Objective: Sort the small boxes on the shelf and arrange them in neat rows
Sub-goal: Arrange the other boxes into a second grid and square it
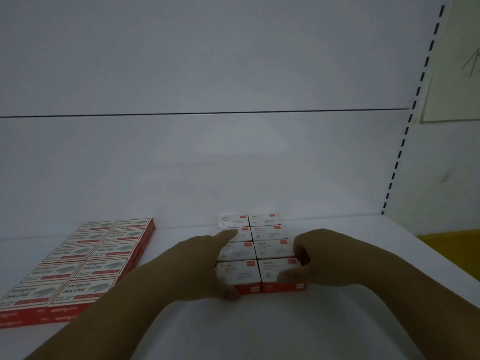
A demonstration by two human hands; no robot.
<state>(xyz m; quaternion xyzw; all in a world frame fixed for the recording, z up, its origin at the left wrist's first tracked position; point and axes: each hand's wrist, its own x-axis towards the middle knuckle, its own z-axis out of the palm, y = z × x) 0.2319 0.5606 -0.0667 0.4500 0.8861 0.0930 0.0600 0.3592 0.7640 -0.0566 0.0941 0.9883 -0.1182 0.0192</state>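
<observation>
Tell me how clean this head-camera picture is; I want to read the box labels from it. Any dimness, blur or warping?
Head view: dim overall, with a grey cast on the white shelf. The left hand and right hand are soft with blur. Print on the white-and-red boxes is too small to read; the larger red boxes show only bigger lettering. Wide-angle warping bows the slotted upright.

Both the left hand and right hand apparently press against the white boxes on the shelf.
</observation>
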